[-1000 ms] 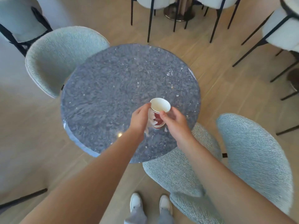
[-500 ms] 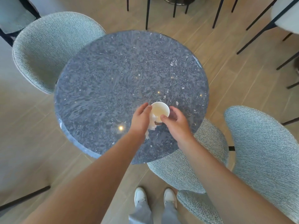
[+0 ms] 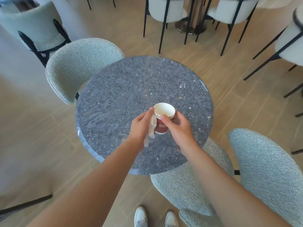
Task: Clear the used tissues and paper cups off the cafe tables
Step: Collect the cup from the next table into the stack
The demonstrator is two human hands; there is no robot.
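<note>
A stack of red paper cups (image 3: 162,122) with white insides is held above the round grey stone table (image 3: 124,99). My right hand (image 3: 177,126) grips the stack from the right, thumb at the rims. My left hand (image 3: 141,126) is at the stack's left side, and a crumpled white tissue (image 3: 151,130) is held under its palm, against the cups. The tissue's lower end hangs below the hand.
A pale green upholstered chair (image 3: 77,66) stands at the table's far left and another (image 3: 259,174) at the near right. White chairs with black legs (image 3: 167,10) and a second table's base (image 3: 190,28) lie beyond. My shoes (image 3: 155,217) show on the wooden floor.
Both hands stay on the cups and tissue. The stack looks tilted further, so its red side shows again. The view has tipped up, bringing more of the room behind the table into sight.
</note>
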